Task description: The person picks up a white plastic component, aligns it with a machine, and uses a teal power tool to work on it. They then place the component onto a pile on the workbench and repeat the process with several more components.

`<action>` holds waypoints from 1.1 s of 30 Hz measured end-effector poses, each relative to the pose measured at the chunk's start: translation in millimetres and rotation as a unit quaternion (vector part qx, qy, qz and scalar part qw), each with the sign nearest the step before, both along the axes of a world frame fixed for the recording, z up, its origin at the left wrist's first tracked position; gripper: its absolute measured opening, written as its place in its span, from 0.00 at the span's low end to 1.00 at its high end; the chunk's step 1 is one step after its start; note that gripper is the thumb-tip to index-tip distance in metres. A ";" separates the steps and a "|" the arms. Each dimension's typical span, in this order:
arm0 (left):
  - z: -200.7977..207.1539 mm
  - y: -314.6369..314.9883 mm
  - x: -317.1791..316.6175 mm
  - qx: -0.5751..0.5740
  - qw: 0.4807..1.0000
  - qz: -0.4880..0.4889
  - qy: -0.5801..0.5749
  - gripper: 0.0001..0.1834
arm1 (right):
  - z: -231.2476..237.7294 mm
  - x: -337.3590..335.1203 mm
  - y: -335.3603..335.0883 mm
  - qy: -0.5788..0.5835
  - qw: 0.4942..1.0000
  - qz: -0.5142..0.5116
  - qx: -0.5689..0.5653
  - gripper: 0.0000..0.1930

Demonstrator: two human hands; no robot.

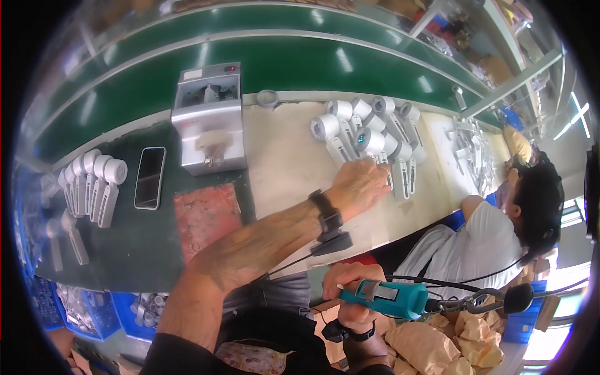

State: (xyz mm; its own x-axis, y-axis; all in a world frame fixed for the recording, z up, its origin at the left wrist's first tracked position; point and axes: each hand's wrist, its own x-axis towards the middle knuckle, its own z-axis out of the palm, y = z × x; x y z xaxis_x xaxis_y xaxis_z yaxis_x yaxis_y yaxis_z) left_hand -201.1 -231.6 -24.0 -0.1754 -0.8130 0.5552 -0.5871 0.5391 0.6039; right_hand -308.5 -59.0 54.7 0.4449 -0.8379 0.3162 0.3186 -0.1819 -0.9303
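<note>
Two hands split: my left hand (359,184) lies flat on white fan pile (369,134), nothing grasped; right hand (350,294), below pile, grip closed round teal screwdriver (390,299), parked ready.

We see glossy white plastic handheld fan bodies (369,140) heaped far right on the matt beige surface (287,169). The teal plastic electric screwdriver (390,299) looks smooth, its hanger ring metal. Left, a brushed silver metal machine box (208,119) stands beside a glossy black phone (150,177).
</note>
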 end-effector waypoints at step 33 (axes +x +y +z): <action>37.2 212.9 233.7 0.120 0.979 0.155 -0.047 0.14 | 29.8 150.9 -41.8 0.019 0.999 -0.033 0.001 0.38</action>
State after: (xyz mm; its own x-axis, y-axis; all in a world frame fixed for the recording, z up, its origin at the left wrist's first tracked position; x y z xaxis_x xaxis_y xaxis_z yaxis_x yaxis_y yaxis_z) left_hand 32.6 -18.8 13.2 0.0605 -0.9406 0.3340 -0.7591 0.1739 0.6273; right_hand -157.6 -100.8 84.5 0.3997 -0.8669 0.2981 0.2708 -0.1990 -0.9418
